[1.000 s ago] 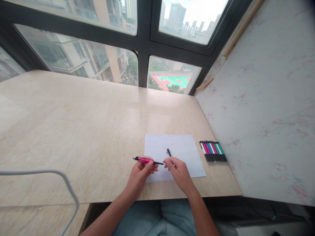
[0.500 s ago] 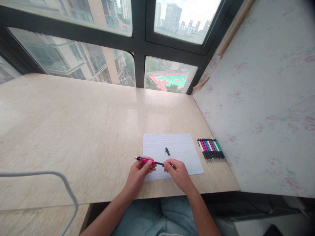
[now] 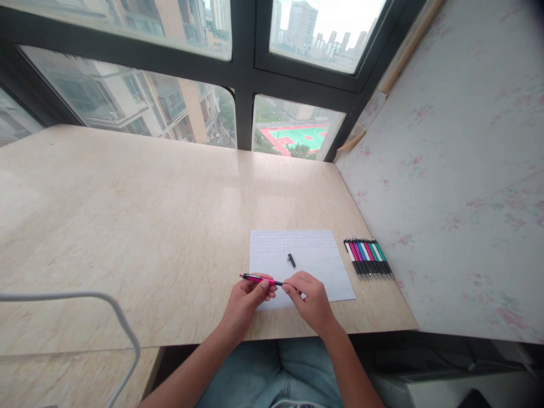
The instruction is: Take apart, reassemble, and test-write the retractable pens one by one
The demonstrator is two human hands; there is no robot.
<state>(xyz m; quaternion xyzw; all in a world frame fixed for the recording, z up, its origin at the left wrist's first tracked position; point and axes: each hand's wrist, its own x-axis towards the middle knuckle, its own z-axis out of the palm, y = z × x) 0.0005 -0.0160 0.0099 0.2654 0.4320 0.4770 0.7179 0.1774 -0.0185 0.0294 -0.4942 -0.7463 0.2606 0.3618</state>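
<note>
Between my two hands, over the near edge of the paper, is a pink and black pen (image 3: 250, 277). My left hand (image 3: 250, 297) is closed round its pink barrel, thumb on top, with the clip end sticking out to the left. The fingers of my right hand (image 3: 309, 297) pinch the black grip end, and the tip is hidden in them. The white lined sheet of paper (image 3: 310, 266) has rows of handwriting along its top. Lying on it, a little beyond my hands, is a small black piece (image 3: 291, 260) whose kind I cannot make out.
A row of several pens (image 3: 368, 258) in pink, blue, white and green lies right of the paper, beside the flowered wall (image 3: 459, 187). At the left a thick grey cable (image 3: 106, 300) arches over the marbled tabletop (image 3: 127, 226). Windows stand along the far edge.
The view has shifted slightly. My right hand has drawn a little closer to my left along the pen, so less of the black grip shows between them. Both hands keep their hold.
</note>
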